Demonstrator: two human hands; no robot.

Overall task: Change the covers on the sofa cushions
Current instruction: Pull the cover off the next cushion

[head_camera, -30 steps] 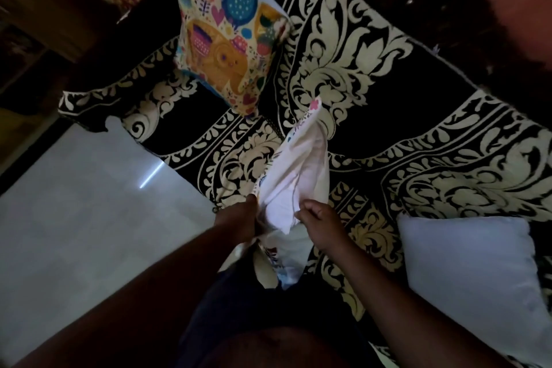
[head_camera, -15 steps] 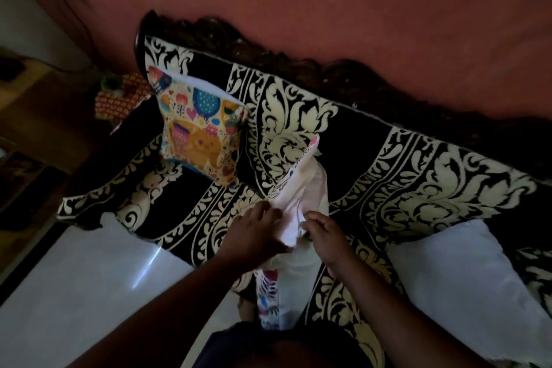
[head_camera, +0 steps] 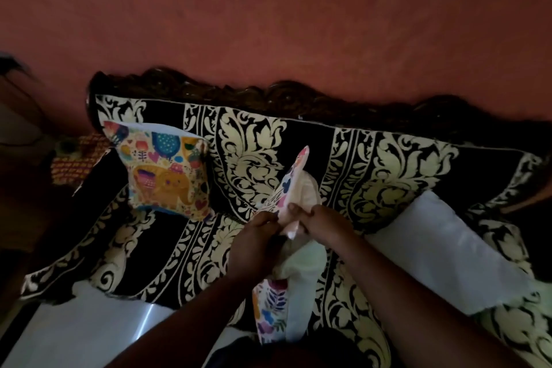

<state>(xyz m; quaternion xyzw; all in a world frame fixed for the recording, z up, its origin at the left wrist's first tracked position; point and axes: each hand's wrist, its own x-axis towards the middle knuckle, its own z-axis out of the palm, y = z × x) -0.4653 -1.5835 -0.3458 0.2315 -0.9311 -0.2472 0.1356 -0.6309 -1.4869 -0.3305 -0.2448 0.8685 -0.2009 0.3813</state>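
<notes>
I hold a colourful printed cushion cover point(head_camera: 294, 176) upright in front of me, its white inside showing and its lower end point(head_camera: 270, 311) hanging towards my lap. My left hand point(head_camera: 257, 248) grips its left edge. My right hand point(head_camera: 319, 219) pinches the fabric just to the right; the two hands almost touch. A cushion in an elephant-print cover point(head_camera: 167, 172) leans against the sofa back at the left. A bare white cushion point(head_camera: 448, 251) lies on the seat to my right.
The sofa point(head_camera: 385, 170) wears a black throw with cream floral pattern and has a carved dark wooden back rail point(head_camera: 268, 92). A red wall rises behind. A pale floor point(head_camera: 74, 334) lies at the lower left, and a patterned object point(head_camera: 80, 155) sits beyond the sofa's left arm.
The view has tilted upward, showing more wall. My left hand has moved up the cover to meet the right hand, and the cover's top has been lifted higher.
</notes>
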